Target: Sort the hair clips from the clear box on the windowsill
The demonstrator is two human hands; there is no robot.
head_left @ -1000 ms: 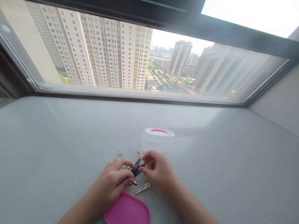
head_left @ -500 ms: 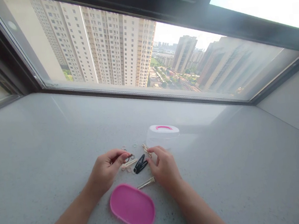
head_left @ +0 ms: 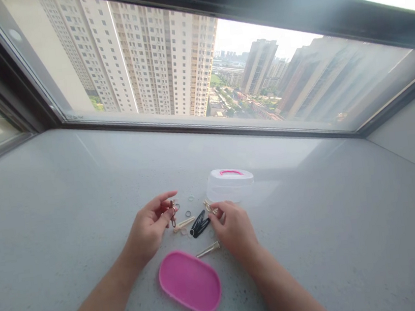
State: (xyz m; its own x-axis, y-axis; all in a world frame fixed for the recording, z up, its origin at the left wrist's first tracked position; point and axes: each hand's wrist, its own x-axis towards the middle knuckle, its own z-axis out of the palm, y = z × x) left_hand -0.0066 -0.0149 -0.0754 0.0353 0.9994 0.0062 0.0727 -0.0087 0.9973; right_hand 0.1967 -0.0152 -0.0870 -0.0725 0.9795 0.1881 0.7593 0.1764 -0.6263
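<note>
Between the thumb and fingers of my left hand (head_left: 146, 228) is a small dark brown hair clip (head_left: 173, 217) with loop-like openings, held upright; the index finger stretches out above it. My right hand (head_left: 235, 227) is closed, its thumb and index finger pinching a gold openwork hair clip (head_left: 208, 207). Black snap hair clips (head_left: 199, 225) lie fanned out beside the right fingertips. A cream-coloured hair clip (head_left: 184, 224) rests between the hands. Nearer me lies a gold duckbill clip (head_left: 208, 249). Several small hair ties, including a dark one (head_left: 188, 213), are scattered about.
A pink oval tray-like lid (head_left: 190, 283) lies in front of me. Behind the clips stands a translucent box (head_left: 230, 184) with a pink handle. The speckled white sill (head_left: 86, 198) runs up to a dark-framed window (head_left: 197, 132).
My left hand has turned the brown hair clip upright and lifted its index finger away. The right fingers have closed in on the gold openwork clip. The view has shifted slightly.
</note>
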